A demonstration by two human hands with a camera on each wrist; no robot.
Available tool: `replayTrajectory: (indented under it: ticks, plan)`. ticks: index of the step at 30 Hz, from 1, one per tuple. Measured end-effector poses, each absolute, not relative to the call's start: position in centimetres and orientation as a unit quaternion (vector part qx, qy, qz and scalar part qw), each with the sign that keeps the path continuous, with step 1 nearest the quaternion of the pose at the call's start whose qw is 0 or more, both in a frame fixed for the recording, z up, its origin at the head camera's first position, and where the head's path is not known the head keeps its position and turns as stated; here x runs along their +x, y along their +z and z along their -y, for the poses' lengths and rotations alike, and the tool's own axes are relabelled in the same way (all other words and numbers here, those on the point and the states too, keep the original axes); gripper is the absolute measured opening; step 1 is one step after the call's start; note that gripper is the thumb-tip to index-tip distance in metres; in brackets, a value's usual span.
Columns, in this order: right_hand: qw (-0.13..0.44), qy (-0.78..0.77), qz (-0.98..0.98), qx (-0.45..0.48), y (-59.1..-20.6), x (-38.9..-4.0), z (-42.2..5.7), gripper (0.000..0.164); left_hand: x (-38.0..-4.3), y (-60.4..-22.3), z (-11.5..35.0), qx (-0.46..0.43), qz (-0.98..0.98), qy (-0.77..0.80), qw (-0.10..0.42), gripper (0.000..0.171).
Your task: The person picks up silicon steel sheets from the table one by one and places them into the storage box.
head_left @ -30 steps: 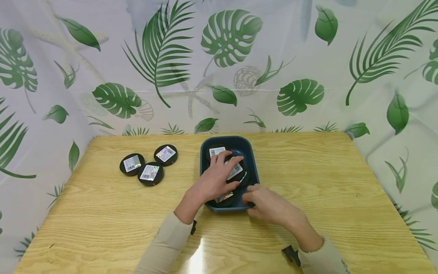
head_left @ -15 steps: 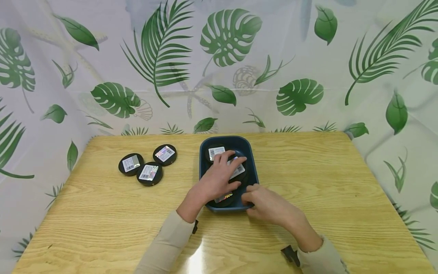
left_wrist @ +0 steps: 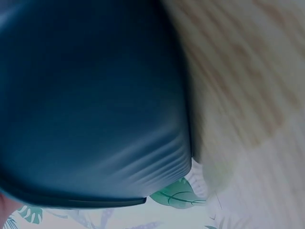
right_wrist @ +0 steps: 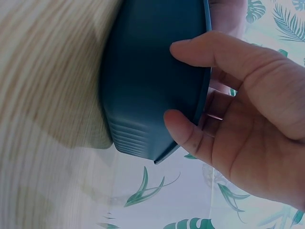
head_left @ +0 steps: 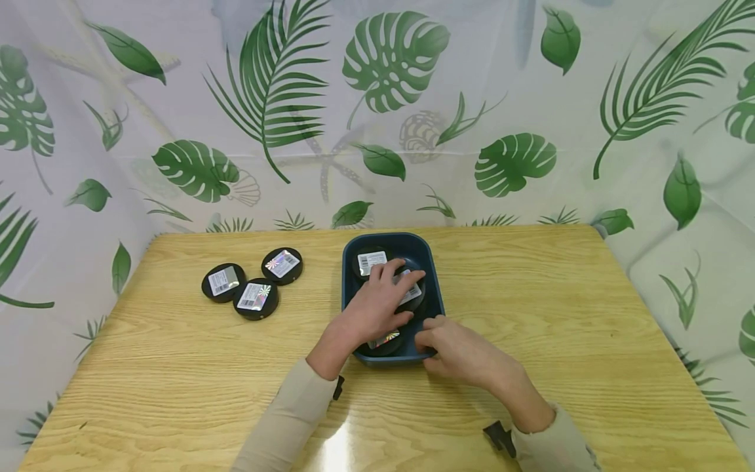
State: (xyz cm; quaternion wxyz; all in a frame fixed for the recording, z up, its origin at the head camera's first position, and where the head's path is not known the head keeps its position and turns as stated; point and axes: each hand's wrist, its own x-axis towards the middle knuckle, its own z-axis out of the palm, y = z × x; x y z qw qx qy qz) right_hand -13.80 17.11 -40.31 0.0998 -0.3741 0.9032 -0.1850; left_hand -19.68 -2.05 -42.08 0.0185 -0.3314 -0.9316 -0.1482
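A dark blue plastic bin (head_left: 435, 278) stands on the wooden table, holding several flat, round black discs with silvery-white labels. My left hand (head_left: 374, 305) reaches into it, thumb and fingers spread about the middle disc (head_left: 417, 299); the palm hides part of that disc. Another disc (head_left: 370, 261) lies at the bin's far left, and one (head_left: 383, 344) near its front, partly under the hand. At the front right corner my right hand (head_left: 468, 351) grips the rim. In the right wrist view its thumb and a finger (right_wrist: 183, 131) press the bin's outer wall (right_wrist: 143, 86), other fingers being over the rim.
Left of the bin, three more labelled black discs lie close together: one (head_left: 223, 282) at left, one (head_left: 256, 299) in front, one (head_left: 282, 265) behind. A leaf-patterned cloth (head_left: 442, 131) hangs behind and beside the wooden table (head_left: 560, 295).
The middle disc, tilted one second ago, now lies flatter and slightly farther right under the left hand. The right hand keeps its hold on the rim; the view has shifted slightly.
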Motion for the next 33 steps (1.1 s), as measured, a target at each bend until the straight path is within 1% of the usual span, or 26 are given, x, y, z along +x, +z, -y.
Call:
replayTrajectory:
  ticks: [14,19,24,33]
  plan:
    - [0.103,-0.183,-0.904,-0.373,-40.14,-13.82,-17.01,0.012,-19.94,-42.14,1.87,-0.331,0.934,-0.135,0.004,0.064]
    - [0.107,-0.183,-0.904,-0.371,-40.13,-13.81,-17.04,0.01,-19.92,-42.1,1.91,-0.329,0.935,-0.135,-0.005,0.06]
    - [0.107,-0.183,-0.905,-0.369,-40.12,-13.79,-17.03,0.012,-19.91,-42.04,1.94,-0.328,0.935,-0.133,-0.012,0.056]
    - [0.106,-0.183,-0.908,-0.363,-40.03,-13.68,-17.03,0.011,-20.12,-42.21,1.9,-0.329,0.932,-0.148,-0.043,0.05]
